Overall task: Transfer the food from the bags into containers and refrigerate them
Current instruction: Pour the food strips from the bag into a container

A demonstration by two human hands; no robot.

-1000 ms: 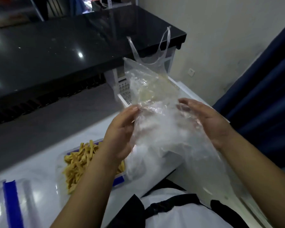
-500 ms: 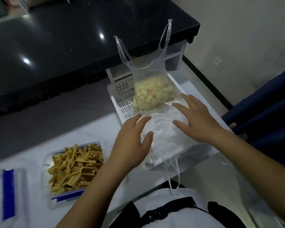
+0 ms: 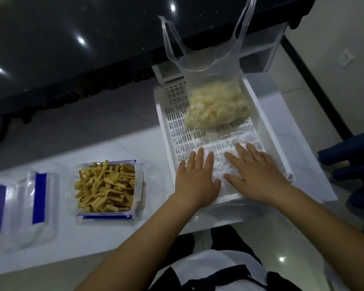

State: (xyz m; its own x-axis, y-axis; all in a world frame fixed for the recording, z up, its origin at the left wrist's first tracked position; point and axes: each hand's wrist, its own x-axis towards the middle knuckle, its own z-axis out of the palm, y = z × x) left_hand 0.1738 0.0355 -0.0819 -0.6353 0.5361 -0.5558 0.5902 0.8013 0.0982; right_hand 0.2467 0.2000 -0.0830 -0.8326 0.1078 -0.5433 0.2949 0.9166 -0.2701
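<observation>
No brand, label or readable writing shows on anything. Both hands lie flat, fingers straight and spread, pressing a crumpled empty clear plastic bag (image 3: 219,162) into the near end of a white perforated tray (image 3: 172,127) on the white counter (image 3: 118,148): the left hand (image 3: 195,181) on the bag's left part, the right hand (image 3: 259,175) on its right. How the bag is folded beneath the palms is hidden. At the tray's far end stands a clear handled bag of pale yellow food pieces (image 3: 216,106), blurred, so the food cannot be named. Left of the tray sits an open clear container of tan strips (image 3: 105,185). Further left lie two clear lids with blue bars (image 3: 38,198), one cut off by the frame edge.
</observation>
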